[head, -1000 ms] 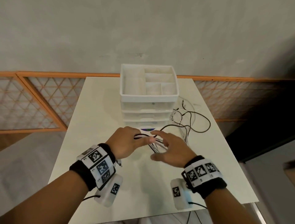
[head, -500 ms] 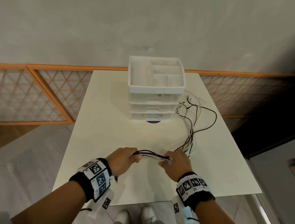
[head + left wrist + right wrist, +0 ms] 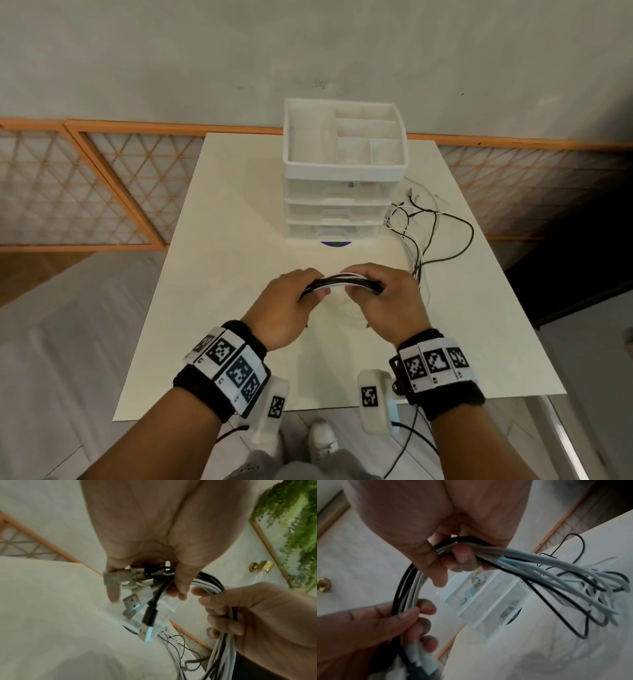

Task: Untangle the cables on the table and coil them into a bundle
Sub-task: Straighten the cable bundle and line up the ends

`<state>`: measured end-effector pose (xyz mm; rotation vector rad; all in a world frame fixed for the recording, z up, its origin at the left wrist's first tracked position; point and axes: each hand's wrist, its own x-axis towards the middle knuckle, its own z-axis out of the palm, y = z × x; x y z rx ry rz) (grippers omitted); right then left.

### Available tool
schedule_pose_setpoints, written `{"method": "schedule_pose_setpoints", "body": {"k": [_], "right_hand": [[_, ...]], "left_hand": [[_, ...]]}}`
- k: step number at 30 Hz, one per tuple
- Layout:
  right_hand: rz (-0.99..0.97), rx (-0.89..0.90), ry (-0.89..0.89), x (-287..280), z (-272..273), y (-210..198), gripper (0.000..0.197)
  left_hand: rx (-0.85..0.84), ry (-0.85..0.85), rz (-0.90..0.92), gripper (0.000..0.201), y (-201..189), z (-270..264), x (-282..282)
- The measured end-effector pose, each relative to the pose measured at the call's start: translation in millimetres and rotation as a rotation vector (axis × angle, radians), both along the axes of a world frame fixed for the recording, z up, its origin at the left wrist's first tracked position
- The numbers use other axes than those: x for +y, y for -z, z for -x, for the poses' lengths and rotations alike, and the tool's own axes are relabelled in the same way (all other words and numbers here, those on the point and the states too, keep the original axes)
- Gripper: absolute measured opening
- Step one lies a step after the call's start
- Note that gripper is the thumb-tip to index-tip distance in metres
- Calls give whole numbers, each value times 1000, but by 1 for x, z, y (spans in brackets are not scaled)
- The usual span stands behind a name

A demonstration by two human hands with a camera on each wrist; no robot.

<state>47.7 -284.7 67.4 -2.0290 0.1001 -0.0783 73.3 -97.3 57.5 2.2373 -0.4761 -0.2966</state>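
Several black and white cables [image 3: 342, 281] run as one bundle between my two hands above the table. My left hand [image 3: 291, 305] grips the end with the USB plugs [image 3: 133, 601], which stick out below its fingers. My right hand [image 3: 387, 298] curls round the same bundle [image 3: 412, 582] a short way along. Beyond the right hand the loose cable tails [image 3: 424, 236] trail over the table to the right of the drawer unit, still looped and crossed. In the right wrist view those tails [image 3: 556, 577] fan out from my fist.
A white plastic drawer unit [image 3: 342, 192] with an open compartment tray on top stands at the middle back of the white table [image 3: 212, 260]. An orange-framed lattice panel [image 3: 85, 192] runs behind the table. My shoes [image 3: 322, 442] show below the near edge.
Both hands have risen and come closer together, bending the cable bundle into a short arc. The loose tails on the right have been drawn nearer.
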Motion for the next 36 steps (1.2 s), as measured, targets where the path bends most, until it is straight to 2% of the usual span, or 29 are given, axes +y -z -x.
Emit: {"method": "schedule_pose_setpoints", "body": {"k": [3,5,7,9,12,15,17,19,21,23,25,30,33,36], "right_hand": [[168,-20,-143,5,7,-2,35],[203,-42,-218,9,9,-5,42],[59,-33,-201,10,10,-10,40],[-160,-31,-164,6,11,-14,32],[-317,-83,-79,-5,13,-20,19],[-402,-155,-57,-12,13,-21,23],[-422,-157,-74,-12,13,-19,26],[-426,-147,-99,-10,14,-17,28],[-414,-134,-115,-11,14,-14,28],[-377,-111,-133,-12,15,-12,28],[-322,-97,-139,-13,14,-10,27],[-264,-120,-121,-8,13,-10,29],[-378,-122,-142,-4,14,-12,29],[-371,-123,-173,-3,14,-11,28]], "left_hand": [[84,71,62,24,-3,2,-1],[72,108,63,25,-6,2,-1],[67,81,145,23,-14,0,1],[148,15,279,23,-23,-2,6],[395,-133,499,36,-24,-1,15],[770,-254,906,68,-21,6,2],[900,-268,1058,82,-24,8,-10],[950,-289,1137,84,-30,8,-19],[924,-378,1124,73,-35,5,-23],[805,-447,994,60,-38,2,-25],[680,-432,852,54,-40,0,-28],[455,-345,631,50,-43,-1,-29],[436,-324,611,52,-46,-4,-25],[444,-284,551,64,-49,-4,-22]]}}
